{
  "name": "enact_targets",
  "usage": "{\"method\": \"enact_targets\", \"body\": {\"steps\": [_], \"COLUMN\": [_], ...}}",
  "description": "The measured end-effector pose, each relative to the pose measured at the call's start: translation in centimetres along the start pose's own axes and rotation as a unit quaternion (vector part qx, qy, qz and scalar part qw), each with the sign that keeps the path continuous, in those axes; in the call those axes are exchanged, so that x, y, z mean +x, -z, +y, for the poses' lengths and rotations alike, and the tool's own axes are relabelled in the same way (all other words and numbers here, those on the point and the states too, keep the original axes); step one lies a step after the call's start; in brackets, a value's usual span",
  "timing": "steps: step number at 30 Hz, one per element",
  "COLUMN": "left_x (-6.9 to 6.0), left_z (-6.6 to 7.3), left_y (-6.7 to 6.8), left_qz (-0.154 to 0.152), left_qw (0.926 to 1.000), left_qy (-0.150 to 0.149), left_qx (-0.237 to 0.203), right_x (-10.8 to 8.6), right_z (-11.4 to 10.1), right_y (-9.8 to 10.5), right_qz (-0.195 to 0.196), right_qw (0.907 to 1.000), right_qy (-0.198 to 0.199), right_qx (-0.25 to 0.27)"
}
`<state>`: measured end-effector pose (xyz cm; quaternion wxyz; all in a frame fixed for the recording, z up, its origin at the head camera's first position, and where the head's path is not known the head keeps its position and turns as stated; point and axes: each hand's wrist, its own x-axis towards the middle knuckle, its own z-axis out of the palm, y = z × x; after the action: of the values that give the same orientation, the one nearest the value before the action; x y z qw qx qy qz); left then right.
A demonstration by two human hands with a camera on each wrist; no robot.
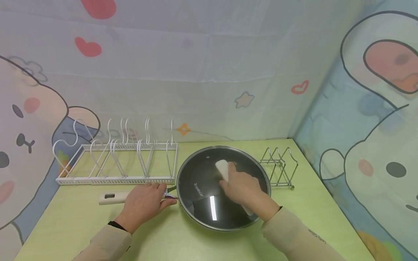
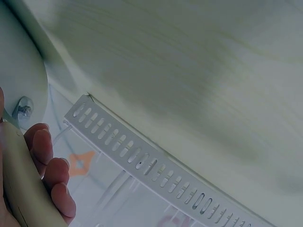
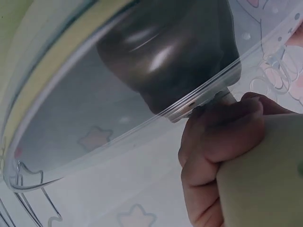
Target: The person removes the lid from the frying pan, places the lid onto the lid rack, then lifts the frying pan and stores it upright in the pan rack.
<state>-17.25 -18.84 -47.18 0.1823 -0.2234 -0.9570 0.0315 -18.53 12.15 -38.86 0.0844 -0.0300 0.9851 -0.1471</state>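
Head view faces down, wrist views close.

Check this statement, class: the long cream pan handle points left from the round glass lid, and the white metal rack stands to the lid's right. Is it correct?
One side is wrong: in the head view, the white metal rack stands to the left of the round glass lid.

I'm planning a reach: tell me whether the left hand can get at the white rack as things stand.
Probably yes, if it lets go first: the left hand grips the pan handle, but the white rack stands just beyond, with nothing seen between.
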Motion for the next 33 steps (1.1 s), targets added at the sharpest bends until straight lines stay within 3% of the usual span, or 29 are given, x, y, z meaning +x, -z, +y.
{"method": "enact_targets", "body": {"steps": [12, 23, 33], "left_x": [0.0, 0.0, 0.1], "left_z": [-0.1, -0.1, 0.0], "left_y": [-0.4, -0.3, -0.1], "left_qz": [0.013, 0.007, 0.008], "left_qw": [0.9999, 1.0, 1.0], "left_qy": [-0.008, 0.004, 0.004], "left_qx": [0.007, 0.0, 0.003], "right_x": [0.0, 0.3, 0.7], "right_z": [0.0, 0.8, 0.8], "right_y": [-0.3, -1.9, -1.8], "right_qz": [0.018, 0.083, 0.069], "right_qw": [0.9998, 0.9963, 0.9974], "right_qy": [-0.005, 0.018, 0.018], "right_qx": [-0.002, -0.005, 0.012]}}
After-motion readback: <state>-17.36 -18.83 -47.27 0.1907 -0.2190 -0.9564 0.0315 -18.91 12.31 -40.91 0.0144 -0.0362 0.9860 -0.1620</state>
